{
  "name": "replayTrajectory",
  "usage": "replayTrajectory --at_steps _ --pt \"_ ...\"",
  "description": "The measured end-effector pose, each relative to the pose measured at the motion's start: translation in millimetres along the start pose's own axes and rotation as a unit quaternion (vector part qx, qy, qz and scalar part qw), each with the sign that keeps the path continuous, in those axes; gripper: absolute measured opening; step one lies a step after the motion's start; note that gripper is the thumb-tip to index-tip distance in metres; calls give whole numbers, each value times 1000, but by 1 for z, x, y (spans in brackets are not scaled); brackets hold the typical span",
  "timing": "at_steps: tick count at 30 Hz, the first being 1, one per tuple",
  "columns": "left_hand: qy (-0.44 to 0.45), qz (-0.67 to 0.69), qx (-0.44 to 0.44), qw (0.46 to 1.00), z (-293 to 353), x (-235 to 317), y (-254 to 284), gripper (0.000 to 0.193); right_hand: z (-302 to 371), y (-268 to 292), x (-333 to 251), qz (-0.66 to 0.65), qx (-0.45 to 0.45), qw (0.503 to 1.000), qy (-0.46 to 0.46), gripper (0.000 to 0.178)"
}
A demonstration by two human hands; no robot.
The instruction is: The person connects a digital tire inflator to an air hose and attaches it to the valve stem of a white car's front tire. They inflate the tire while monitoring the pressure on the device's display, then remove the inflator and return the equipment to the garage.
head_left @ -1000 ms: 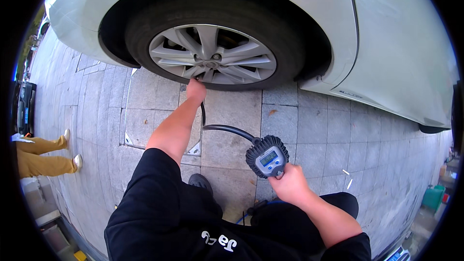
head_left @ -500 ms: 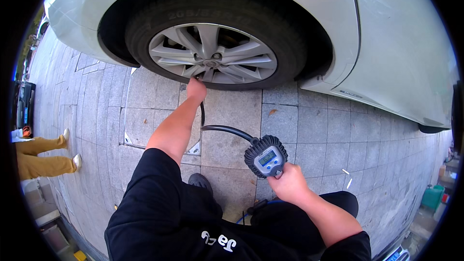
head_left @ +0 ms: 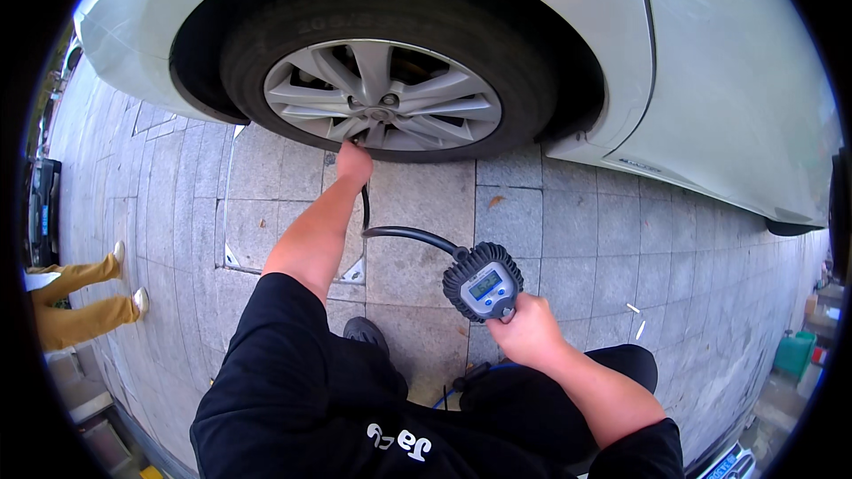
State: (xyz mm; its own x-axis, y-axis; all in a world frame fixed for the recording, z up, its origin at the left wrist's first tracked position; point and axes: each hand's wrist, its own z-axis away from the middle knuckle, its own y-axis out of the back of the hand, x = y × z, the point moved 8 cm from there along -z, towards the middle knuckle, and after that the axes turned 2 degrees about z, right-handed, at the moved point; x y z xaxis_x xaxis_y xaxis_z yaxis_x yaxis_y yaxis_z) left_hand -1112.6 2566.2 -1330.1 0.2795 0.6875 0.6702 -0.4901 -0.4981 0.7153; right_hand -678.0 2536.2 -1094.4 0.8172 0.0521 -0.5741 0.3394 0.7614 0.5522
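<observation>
In my right hand (head_left: 530, 330) is a digital tire inflator gauge (head_left: 485, 284), its round head wrapped in black ribbed rubber, with a small lit screen and blue buttons facing up. My fingers wrap round its handle below the head. A black air hose (head_left: 410, 232) curves left from the gauge and up to my left hand (head_left: 355, 162). That hand is closed on the hose end at the lower rim of the silver alloy wheel (head_left: 380, 113). My fingers hide the hose tip and the valve. Around the wheel sits a black tire (head_left: 524, 93).
A pale car body (head_left: 728, 62) arches over the wheel. Stone paving (head_left: 586, 222) covers the ground. At far left stands a person in tan trousers (head_left: 84, 324). A green container (head_left: 794, 353) is at far right. A blue line (head_left: 501, 365) lies by my right leg.
The whole view has shifted slightly, with the wheel and gauge a little farther left in the picture. Both hands keep their holds; the person at left has moved slightly.
</observation>
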Motion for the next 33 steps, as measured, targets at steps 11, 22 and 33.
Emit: replayTrajectory --at_steps 11,22,33 --pt "12 -25 -2 1000 -1 -1 3 32 0 2 -3 2 5 1000 6 29" --pt "-3 -17 -1 1000 -1 -2 0 31 0 4 -1 0 27 1000 5 29" --pt "-18 -14 -2 1000 -3 -4 -5 31 -2 4 1 -18 26 999 18 27"
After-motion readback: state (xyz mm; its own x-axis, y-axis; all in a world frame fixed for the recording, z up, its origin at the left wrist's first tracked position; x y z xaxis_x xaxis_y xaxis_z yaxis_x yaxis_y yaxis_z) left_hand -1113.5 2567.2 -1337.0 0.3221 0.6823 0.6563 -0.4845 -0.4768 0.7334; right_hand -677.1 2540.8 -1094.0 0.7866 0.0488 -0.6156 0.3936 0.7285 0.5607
